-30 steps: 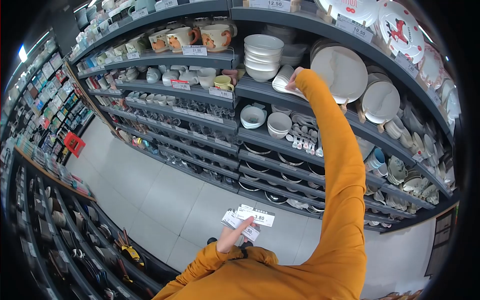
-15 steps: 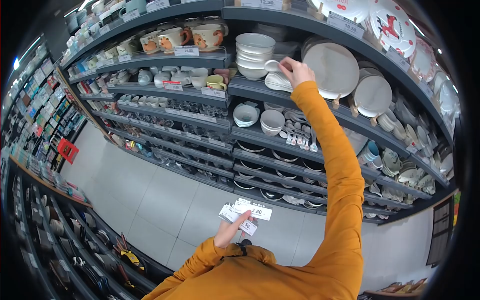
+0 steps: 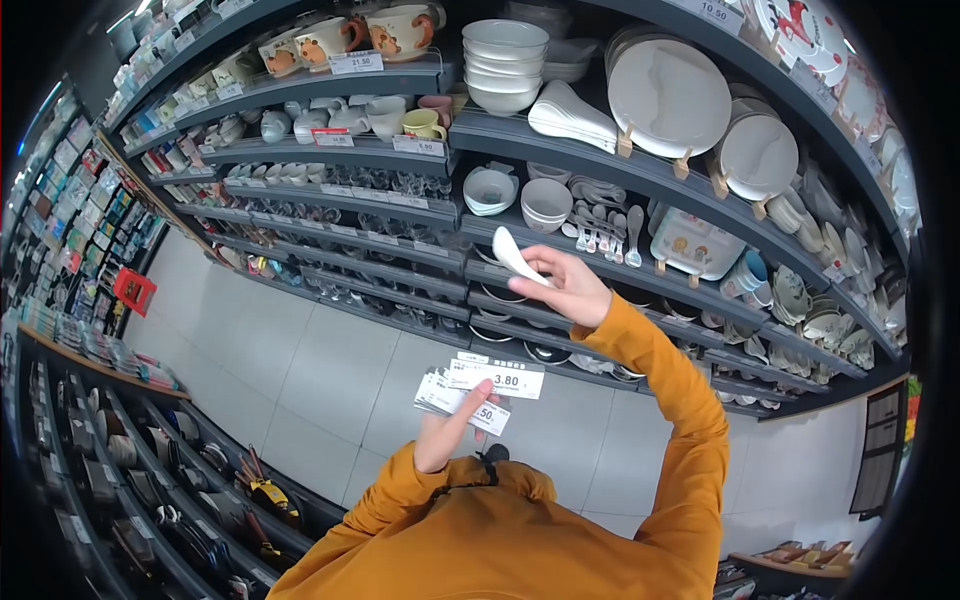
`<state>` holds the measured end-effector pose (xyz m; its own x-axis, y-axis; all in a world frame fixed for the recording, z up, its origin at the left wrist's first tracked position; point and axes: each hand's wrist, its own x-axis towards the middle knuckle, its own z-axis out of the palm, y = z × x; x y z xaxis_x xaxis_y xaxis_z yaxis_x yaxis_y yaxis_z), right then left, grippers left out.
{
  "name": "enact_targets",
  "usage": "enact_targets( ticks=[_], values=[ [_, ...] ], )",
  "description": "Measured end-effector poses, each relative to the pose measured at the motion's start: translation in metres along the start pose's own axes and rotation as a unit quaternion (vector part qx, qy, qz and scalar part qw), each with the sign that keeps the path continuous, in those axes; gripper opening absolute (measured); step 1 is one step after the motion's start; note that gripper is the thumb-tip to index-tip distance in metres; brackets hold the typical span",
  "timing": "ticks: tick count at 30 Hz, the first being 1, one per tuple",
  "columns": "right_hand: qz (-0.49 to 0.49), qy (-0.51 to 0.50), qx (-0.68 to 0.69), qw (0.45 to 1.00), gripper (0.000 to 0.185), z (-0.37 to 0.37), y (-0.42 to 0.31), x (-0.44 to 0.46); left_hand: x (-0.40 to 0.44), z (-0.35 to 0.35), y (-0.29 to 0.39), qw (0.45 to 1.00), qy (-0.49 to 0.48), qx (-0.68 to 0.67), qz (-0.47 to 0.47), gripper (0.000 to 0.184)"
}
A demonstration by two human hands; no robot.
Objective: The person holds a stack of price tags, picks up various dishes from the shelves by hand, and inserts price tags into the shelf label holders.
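Note:
Between the thumb and fingers of my right hand is a white soup spoon, its bowl pointing up and to the left. It hangs in the air in front of the lower shelves. Lower down, my left hand pinches a fanned bunch of price tags under its thumb; the top one reads 3.80. A nested pile of white soup spoons lies on the upper shelf, beside stacked white bowls and an upright white plate.
Orange-patterned mugs stand at the upper left. Below the spoon pile are more bowls and small spoons. A cartoon tray leans at the right. Another rack runs along the lower left, and a red stool is on the floor.
My right hand has come down from the upper shelf, bringing a soup spoon away from the pile. My left hand still grips the tags, slightly higher. The view has shifted a little.

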<state>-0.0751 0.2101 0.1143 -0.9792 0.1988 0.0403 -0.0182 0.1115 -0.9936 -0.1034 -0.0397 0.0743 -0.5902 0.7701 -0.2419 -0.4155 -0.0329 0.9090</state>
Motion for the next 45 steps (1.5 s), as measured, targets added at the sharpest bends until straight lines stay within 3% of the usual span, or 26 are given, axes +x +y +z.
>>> enact_targets(
  ticks=[3, 10, 15, 39, 45],
  values=[
    [0.109, -0.016, 0.119, 0.987, 0.042, 0.001, -0.028, -0.019, -0.005, 0.005, 0.008, 1.0, 0.024, -0.006, -0.004, 0.023],
    [0.105, -0.064, 0.19, 0.974, 0.05, 0.005, -0.063, -0.048, -0.009, 0.017, 0.017, 1.0, 0.011, -0.011, -0.006, 0.023],
    [0.061, -0.075, 0.059, 0.994, 0.048, 0.006, -0.073, -0.066, -0.013, 0.025, 0.019, 1.0, 0.005, 0.0, -0.018, 0.024],
    [0.073, -0.096, 0.093, 0.988, 0.04, -0.002, -0.075, -0.093, -0.024, 0.036, 0.008, 0.998, -0.023, 0.011, -0.06, 0.024],
    [0.037, 0.04, 0.036, 0.998, 0.037, -0.025, -0.062, -0.055, -0.025, 0.035, 0.001, 0.997, -0.035, -0.018, -0.064, 0.026]
  ],
)
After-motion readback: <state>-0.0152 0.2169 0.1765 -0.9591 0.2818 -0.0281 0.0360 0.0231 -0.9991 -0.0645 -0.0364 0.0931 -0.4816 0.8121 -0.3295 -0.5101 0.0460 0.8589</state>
